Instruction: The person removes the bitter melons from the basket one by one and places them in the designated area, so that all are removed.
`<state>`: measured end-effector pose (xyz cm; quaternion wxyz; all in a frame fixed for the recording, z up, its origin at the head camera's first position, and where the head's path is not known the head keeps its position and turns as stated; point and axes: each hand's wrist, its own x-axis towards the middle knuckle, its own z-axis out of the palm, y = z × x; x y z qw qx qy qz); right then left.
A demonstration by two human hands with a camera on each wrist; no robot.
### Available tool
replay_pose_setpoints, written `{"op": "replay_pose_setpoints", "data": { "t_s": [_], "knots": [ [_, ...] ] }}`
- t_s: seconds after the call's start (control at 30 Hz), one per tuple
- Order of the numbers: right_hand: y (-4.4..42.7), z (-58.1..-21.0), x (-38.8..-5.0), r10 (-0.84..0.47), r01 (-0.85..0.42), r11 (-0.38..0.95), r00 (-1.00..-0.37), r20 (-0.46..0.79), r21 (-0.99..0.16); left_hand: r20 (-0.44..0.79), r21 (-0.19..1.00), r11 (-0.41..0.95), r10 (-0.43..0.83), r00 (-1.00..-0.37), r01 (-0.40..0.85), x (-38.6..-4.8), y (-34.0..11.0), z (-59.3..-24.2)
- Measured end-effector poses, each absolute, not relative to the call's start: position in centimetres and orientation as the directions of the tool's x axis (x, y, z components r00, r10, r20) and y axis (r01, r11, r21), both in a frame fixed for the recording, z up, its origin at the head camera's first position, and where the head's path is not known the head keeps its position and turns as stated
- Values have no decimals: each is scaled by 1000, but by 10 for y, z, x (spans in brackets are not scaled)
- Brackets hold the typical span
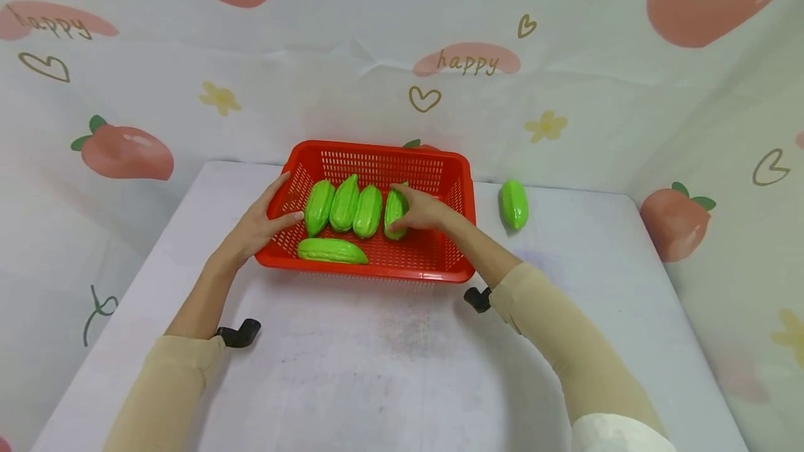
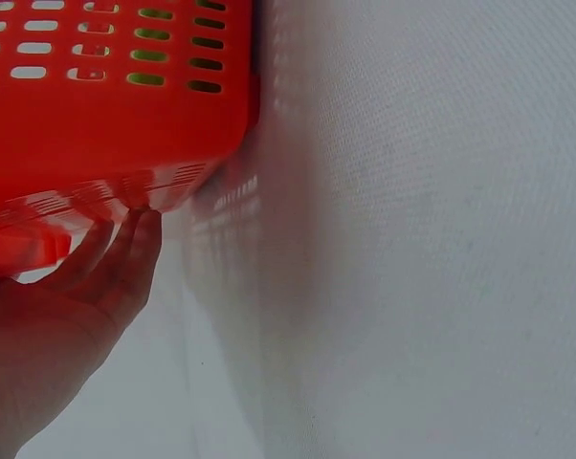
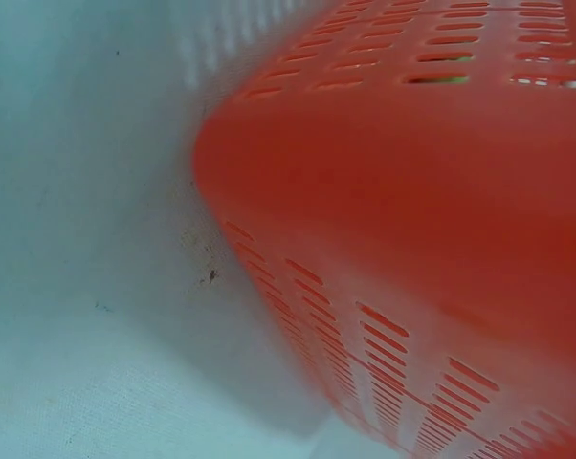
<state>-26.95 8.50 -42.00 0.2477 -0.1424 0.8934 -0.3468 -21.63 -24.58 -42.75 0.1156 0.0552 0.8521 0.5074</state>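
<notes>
A red plastic basket point(image 1: 370, 270) with slotted walls sits on the table. Inside it, several green ridged gourds stand in a row, among them a gourd point(image 1: 345, 204) with a pointed tip, while another gourd point(image 1: 331, 250) lies crosswise along the near wall. My left hand point(image 1: 254, 232) holds the basket's left rim, thumb over the inside; in the left wrist view its fingers point(image 2: 125, 253) touch the outer wall. Reaching over the right side, my right hand point(image 1: 421, 209) grips the rightmost gourd point(image 1: 393, 211) in the row between thumb and fingers. The right wrist view shows only the basket's outside, not this hand.
One more green gourd point(image 1: 515, 205) lies on the white table point(image 1: 352, 368) to the right of the basket. Behind the table hangs a white cloth point(image 1: 352, 82) printed with fruit and hearts. Black curved pieces point(image 1: 240, 333) stick out beside both wrists.
</notes>
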Motion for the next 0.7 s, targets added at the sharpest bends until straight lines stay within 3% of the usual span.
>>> {"op": "replay_pose_setpoints", "data": {
  "t_s": [0.7],
  "knots": [
    [94,-407,-260,-442,-120,648,-863,-243,-753,-138,885,464,209,-968,-26,-216,-246,-428]
  ]
}}
